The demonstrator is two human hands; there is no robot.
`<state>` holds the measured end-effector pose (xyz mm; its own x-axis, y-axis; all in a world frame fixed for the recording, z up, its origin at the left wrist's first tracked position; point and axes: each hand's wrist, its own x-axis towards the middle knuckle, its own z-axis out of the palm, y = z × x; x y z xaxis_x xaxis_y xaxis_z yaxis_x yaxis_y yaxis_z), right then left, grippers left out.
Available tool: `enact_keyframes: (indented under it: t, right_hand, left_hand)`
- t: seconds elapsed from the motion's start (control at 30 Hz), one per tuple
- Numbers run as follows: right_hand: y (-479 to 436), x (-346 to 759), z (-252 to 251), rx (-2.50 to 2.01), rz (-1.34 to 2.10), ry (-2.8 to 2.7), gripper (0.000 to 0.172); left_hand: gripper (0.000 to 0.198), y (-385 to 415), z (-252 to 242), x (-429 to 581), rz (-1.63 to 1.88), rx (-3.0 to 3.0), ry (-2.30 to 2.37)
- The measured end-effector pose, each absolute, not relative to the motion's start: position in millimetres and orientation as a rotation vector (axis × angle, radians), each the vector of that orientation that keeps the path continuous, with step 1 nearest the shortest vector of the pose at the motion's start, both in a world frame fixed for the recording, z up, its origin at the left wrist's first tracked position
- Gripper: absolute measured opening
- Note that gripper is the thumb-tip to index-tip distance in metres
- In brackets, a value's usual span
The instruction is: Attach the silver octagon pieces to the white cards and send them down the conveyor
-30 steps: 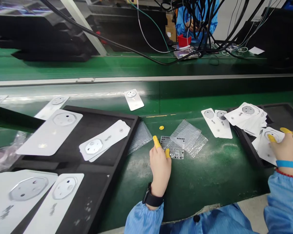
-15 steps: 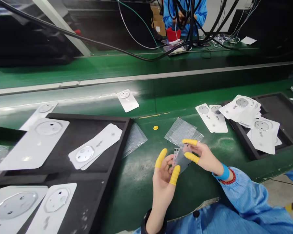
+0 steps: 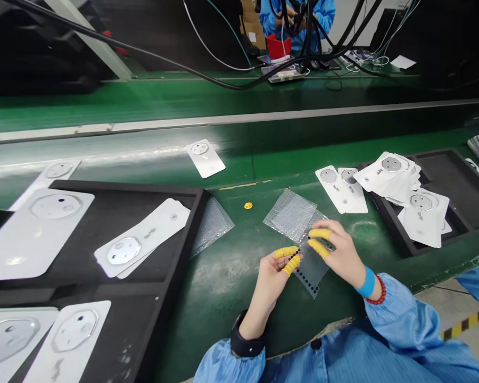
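Observation:
My left hand (image 3: 277, 268), with yellow finger cots on thumb and forefinger, pinches the edge of a clear sheet with rows of black dots (image 3: 312, 268). The sheet hangs tilted over the green bench. Just right of it, the yellow-tipped thumb and forefinger of my right hand (image 3: 339, 249) come together on a tiny dark spot, seemingly a small black dot. Behind the hands lie overlapping pieces of bubble wrap (image 3: 290, 213). A loose yellow finger cot (image 3: 248, 205) rests on the bench to the left of them.
A black tray (image 3: 175, 266) on the left holds white cards with round metallic-looking discs. Another black tray (image 3: 459, 186) on the right carries a pile of such cards (image 3: 395, 178). One card (image 3: 206, 158) lies farther back. Cables (image 3: 311, 42) hang ahead, with a co-worker (image 3: 299, 21) behind.
My left hand has closed from spread fingers to a pinch on the dotted sheet. The sheet has turned, showing its rows of dots. My right thumb and forefinger have drawn together.

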<state>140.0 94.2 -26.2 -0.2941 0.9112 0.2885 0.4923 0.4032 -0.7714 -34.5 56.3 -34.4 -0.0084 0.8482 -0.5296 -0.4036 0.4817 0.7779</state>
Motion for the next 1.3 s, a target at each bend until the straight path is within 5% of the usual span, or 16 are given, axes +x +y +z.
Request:
enact_keyframes:
  t: [0.43, 0.97, 1.3]
  right_hand:
    - [72, 113, -61, -1.055, 0.629, -2.055, 0.035]
    - [68, 124, -108, -1.014, 0.424, -2.149, 0.030]
    - [69, 121, -82, -0.836, 0.348, -2.231, 0.038]
  left_hand:
    - [0.033, 51, -41, -28, 1.126, 0.459, 1.157]
    - [0.040, 54, -38, -29, 1.090, 0.263, 1.186]
    - [0.014, 58, -40, -42, 0.921, 0.088, 1.131]
